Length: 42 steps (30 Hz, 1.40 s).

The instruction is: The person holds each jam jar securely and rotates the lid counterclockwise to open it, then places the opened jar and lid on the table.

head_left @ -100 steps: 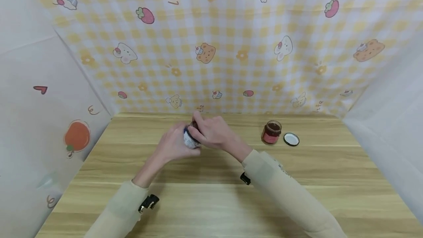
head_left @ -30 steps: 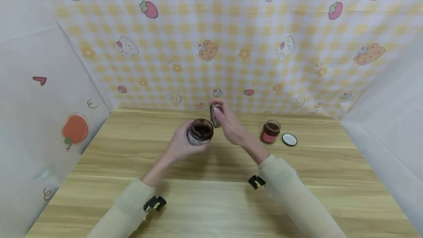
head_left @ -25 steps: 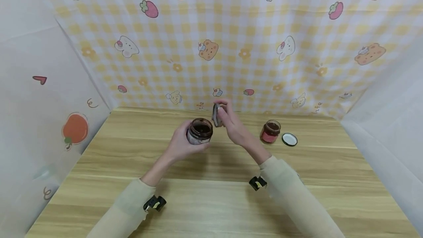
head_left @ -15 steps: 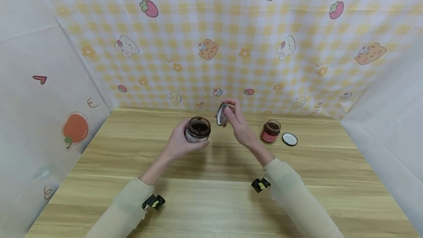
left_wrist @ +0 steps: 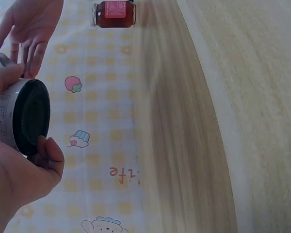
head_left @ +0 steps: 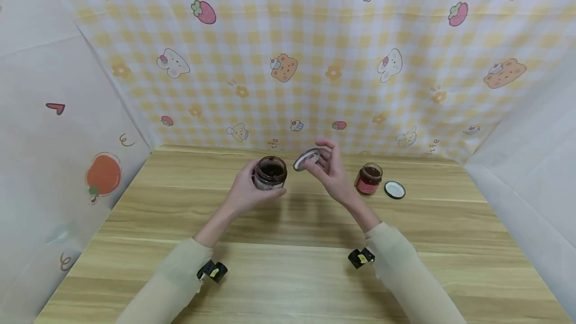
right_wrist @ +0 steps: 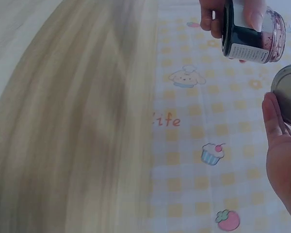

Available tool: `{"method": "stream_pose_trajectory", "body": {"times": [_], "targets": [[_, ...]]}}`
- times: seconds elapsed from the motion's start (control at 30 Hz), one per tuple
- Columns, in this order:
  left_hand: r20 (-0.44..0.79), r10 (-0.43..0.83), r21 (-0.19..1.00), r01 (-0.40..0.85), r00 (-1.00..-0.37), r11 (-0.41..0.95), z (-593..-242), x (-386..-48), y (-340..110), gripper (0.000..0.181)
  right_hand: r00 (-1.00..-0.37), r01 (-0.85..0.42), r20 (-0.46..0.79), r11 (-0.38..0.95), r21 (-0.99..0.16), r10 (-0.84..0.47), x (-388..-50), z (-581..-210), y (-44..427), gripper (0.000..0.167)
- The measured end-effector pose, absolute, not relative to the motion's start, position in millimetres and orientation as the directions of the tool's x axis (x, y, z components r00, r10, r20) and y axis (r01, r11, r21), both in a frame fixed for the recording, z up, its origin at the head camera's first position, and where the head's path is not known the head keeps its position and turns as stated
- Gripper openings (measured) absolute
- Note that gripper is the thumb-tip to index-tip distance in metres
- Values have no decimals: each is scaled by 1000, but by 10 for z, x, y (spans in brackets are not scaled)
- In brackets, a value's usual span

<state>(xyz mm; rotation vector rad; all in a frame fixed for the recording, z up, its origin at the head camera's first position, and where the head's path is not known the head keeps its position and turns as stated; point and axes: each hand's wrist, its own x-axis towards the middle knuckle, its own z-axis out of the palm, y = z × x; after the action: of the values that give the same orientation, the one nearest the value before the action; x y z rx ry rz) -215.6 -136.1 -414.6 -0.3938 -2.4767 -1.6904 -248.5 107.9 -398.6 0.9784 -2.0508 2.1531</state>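
In the head view, my left hand (head_left: 243,191) grips an uncovered glass jar (head_left: 270,176) with a pale label and dark contents, raised off the table and tilted a little. The left wrist view shows the jar's dark base (left_wrist: 35,116) between thumb and fingers. Just right of the jar's mouth, my right hand (head_left: 335,176) pinches a round metal lid (head_left: 307,159), its pale inner side turned upward and toward the head camera. Jar and lid are apart. The right wrist view shows the lid (right_wrist: 288,94) at the fingers, below the jar (right_wrist: 250,41).
On the wooden table (head_left: 288,279), to the right, stands a second, smaller uncovered jar (head_left: 369,179) with a red label. Beside it lies a lid (head_left: 394,190), white inside up. A yellow checked cloth (head_left: 306,99) hangs behind the table; white sheets (head_left: 40,174) flank both sides.
At first my right hand covered the jar's top. The lid has since come off, moved right and turned from near upright to lying flatter, inner side up. The left hand keeps the jar.
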Motion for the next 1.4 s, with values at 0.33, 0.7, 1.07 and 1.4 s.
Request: {"method": "stream_pose_trajectory", "body": {"times": [0.33, 0.7, 1.07, 1.4], "targets": [[165, 100, 924, 189, -981, 333, -4211, -2338, -1315, 74, -887, -399, 356, 101, -911, -294, -2603, -4194, 1253, 76], [130, 29, 918, 132, -991, 373, -4372, -2610, -1315, 67, -908, -404, 311, 391, -827, -280, -2781, -4431, 1355, 83], [63, 0, 918, 59, -998, 391, -4561, -2771, -1337, 69, -911, -401, 247, 564, -722, -331, -2903, -4553, 1311, 85], [56, 6, 905, 54, -998, 421, -4657, -2862, -1367, 74, -920, -376, 145, 716, -589, -363, -2936, -4589, 1277, 80]]}}
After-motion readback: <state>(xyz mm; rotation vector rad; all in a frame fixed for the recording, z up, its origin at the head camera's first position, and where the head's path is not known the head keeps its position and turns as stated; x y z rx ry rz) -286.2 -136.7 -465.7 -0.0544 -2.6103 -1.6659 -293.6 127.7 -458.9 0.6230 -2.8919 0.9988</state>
